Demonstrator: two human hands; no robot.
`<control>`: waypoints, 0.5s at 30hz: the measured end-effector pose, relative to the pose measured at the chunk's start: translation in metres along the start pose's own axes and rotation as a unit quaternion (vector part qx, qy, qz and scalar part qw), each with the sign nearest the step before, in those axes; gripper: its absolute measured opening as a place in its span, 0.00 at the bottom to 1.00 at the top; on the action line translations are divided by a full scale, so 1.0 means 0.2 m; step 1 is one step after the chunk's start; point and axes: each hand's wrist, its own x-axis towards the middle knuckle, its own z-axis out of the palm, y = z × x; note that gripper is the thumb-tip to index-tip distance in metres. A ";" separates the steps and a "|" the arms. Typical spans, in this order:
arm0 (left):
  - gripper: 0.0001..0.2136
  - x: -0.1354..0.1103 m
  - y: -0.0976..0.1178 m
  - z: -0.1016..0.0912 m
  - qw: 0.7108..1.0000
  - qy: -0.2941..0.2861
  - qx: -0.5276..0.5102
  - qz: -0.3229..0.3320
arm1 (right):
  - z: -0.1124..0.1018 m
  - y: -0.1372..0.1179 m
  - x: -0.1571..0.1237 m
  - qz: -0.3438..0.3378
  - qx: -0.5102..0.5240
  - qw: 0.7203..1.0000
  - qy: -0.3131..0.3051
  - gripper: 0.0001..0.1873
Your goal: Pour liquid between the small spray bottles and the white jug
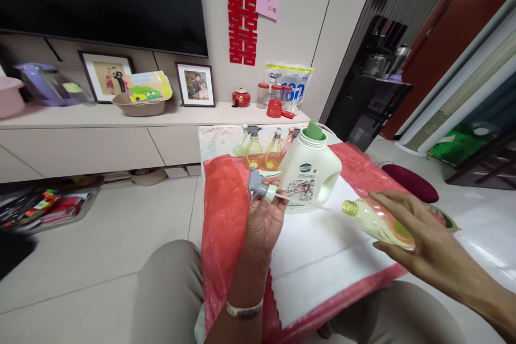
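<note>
My left hand (266,220) grips a spray nozzle (260,185) with a grey head, a pale green trigger and collar. In my right hand (419,231) is a clear yellowish bottle (374,217), tilted on its side with its uncapped neck pointing left. Between and beyond the hands stands a large white detergent jug (310,172), a green piece sitting in its mouth. Behind the nozzle are several spray bottles (253,150), upright, with amber liquid in them. A white cloth (322,263) lies under the jug and below both hands.
Red plastic sheeting (221,204) covers the table around the cloth. On the long cabinet (100,118) at the back stand picture frames (196,86), a basket (141,107), a red teapot (241,98), lidded jars (263,95) and a white pouch (300,78).
</note>
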 end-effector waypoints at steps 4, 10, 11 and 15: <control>0.21 0.00 -0.01 0.00 1.000 -0.006 0.024 -0.004 | 0.06 -0.08 -0.02 -0.016 0.018 1.000 0.001 0.38; 0.22 -0.01 0.00 0.00 0.999 -0.002 0.037 0.001 | 0.13 -0.12 -0.02 -0.018 0.010 1.000 0.017 0.36; 0.22 -0.01 0.00 0.00 0.999 -0.002 0.038 0.001 | 0.14 -0.12 -0.02 -0.017 0.011 1.000 0.020 0.36; 0.22 -0.01 0.00 0.01 0.999 -0.004 0.050 0.005 | 0.18 -0.13 -0.01 -0.018 0.042 0.998 0.040 0.36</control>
